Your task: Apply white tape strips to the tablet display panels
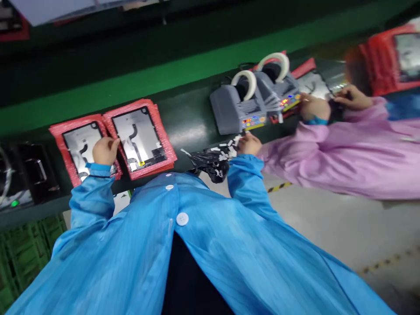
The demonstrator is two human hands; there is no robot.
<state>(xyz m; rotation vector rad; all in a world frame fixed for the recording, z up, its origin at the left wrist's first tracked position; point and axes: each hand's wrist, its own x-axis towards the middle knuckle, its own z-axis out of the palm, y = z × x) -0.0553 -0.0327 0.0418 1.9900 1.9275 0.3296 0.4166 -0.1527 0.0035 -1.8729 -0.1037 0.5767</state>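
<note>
My left hand (105, 151) is over the left panel (80, 138), a silvery plate with a black frame and dark ribbon strips, lying on red bubble wrap. Its thumb and fingertips are pinched together beside the inner edge of the right panel (139, 135); what they hold, if anything, is too small to make out. My right hand (250, 144) is at the front mouth of the nearer grey tape dispenser (226, 109), which carries a cream tape roll (251, 85). The fingers of that hand are closed together, and any piece between them is hidden.
A black bag (211, 164) with white scraps hangs at the table edge. Beside the first dispenser stands a second tape dispenser (271, 89). At right, a co-worker in a pink sleeve (328, 153) handles another panel (313, 83). Stacked red-wrapped panels (380, 65) stand beyond.
</note>
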